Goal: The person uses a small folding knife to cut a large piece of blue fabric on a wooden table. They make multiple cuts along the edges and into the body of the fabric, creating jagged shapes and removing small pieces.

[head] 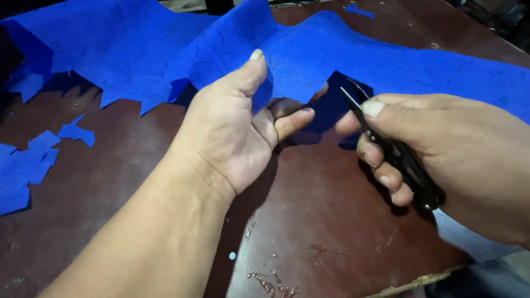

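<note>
Several small blue scraps (25, 165) already lie cut at the left edge of the frame, yet most of the blue sheet (309, 55) across the top stays whole, its lower edge pinched by the left hand (237, 127) in the centre, while the right hand (441, 149) closes around black snips (386, 146) just beside that edge, above the brown worktop (320, 221).

Bare table (309, 221) near; blue sheet (138, 49) blocks beyond.

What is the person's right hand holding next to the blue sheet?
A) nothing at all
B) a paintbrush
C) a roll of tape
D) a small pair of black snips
D: the right hand grips small black snips, blades pointing at the edge of the blue sheet that the left hand pinches up.
</note>
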